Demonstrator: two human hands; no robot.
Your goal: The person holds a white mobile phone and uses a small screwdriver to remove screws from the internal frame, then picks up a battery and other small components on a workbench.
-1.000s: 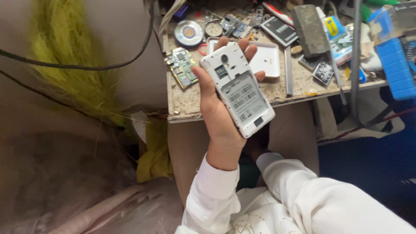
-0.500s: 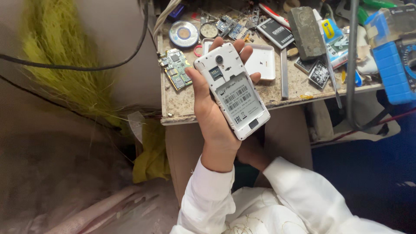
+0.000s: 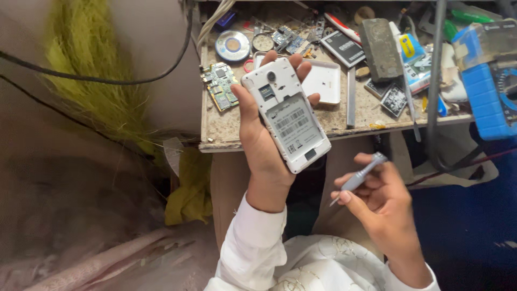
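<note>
My left hand (image 3: 258, 145) holds up a white phone (image 3: 286, 118) with its back cover off, the empty battery bay and label facing me. My right hand (image 3: 377, 199) is lower right, fingers closed on a small grey screwdriver (image 3: 358, 179) whose tip points down-left, a short way from the phone's lower end. The phone's white back cover (image 3: 323, 81) lies on the workbench (image 3: 221, 129) just behind the phone. Both arms wear white sleeves.
The cluttered bench carries a green circuit board (image 3: 219, 86), a round tin (image 3: 232, 46), a black battery (image 3: 344, 47), a grey block (image 3: 380, 48), a metal bar (image 3: 350, 97) and a blue meter (image 3: 490, 91). Black cables (image 3: 433, 108) hang over it. Yellow-green fibres (image 3: 86, 81) hang at left.
My right hand has come up into view from below, holding the screwdriver. The left hand with the phone has stayed raised, shifting only slightly.
</note>
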